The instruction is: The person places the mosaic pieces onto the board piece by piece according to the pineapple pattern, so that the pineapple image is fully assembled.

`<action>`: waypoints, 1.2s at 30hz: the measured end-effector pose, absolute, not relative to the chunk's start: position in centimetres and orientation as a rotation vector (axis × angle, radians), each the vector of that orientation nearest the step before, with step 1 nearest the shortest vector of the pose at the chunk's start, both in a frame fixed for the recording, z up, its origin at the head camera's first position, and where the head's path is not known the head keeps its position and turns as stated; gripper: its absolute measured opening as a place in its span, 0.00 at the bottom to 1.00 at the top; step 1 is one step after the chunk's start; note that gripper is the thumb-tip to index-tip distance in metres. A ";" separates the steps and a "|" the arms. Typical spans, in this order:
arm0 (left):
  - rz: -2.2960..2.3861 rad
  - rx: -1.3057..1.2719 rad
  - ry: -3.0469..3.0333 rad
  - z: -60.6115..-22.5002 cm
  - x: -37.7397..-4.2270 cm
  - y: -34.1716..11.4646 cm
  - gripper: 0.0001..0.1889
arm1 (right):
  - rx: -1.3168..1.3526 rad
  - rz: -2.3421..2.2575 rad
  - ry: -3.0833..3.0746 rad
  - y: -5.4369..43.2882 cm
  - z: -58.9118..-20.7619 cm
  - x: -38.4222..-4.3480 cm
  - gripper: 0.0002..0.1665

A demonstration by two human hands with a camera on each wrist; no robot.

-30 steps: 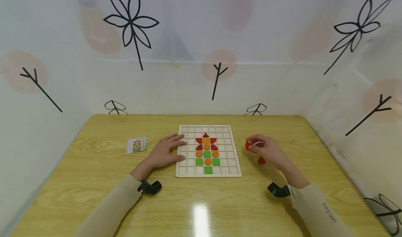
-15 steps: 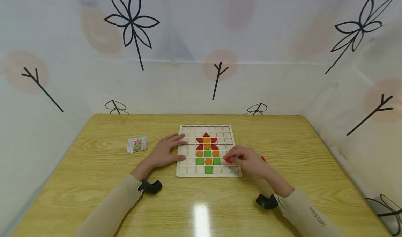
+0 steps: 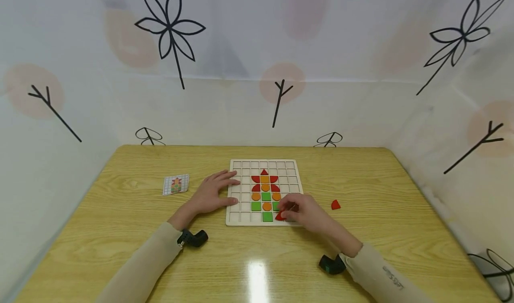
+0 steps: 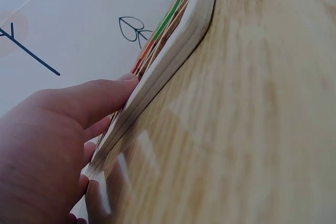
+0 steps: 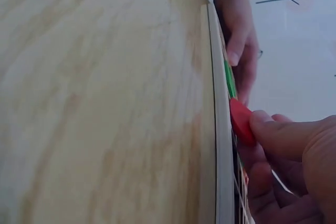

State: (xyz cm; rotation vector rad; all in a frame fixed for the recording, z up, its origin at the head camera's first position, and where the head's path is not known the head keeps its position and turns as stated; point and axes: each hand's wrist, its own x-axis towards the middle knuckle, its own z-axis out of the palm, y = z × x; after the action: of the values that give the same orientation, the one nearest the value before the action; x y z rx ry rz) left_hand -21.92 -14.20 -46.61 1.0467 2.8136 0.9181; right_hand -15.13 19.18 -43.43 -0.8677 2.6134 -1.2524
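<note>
A white gridded board lies on the table with red, orange and green pieces set in its cells. My left hand rests on the board's left edge, fingers spread and thumb on the rim. My right hand pinches a red quarter-circle piece between thumb and fingers, low over the near row, just right of the bottom green square. In the right wrist view the red piece is tilted, its edge right at the board. The right fingers partly cover a green square.
Another red quarter-circle piece lies on the table right of the board. A small pattern card showing a similar coloured figure on a grid lies left of my left hand. A patterned cloth stands behind the wooden table.
My right hand has carried the red quarter-circle piece leftward from beside the board to over its near row. The other red piece has come back into full view. My left hand stays put.
</note>
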 end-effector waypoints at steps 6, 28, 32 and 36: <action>0.917 1.040 2.813 -46.7 -22.0 -14.2 0.31 | -0.860 -1.274 2.620 18.8 -43.7 -14.9 0.06; 0.916 1.035 2.809 -46.5 -21.9 -14.1 0.30 | -1.206 -1.076 2.657 18.6 -43.9 -15.4 0.07; 0.906 1.038 2.819 -46.6 -22.0 -14.2 0.30 | -1.224 -1.073 2.660 18.6 -43.9 -15.5 0.07; 0.909 1.036 2.820 -46.7 -22.1 -14.2 0.30 | -1.178 -1.127 2.647 18.9 -43.8 -15.6 0.08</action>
State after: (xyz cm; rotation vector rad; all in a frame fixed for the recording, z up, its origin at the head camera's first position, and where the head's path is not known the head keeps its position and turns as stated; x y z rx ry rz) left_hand -22.06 -14.18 -46.74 1.0359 2.8196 0.9091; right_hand -15.63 18.89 -43.78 -1.1780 2.6473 -1.1269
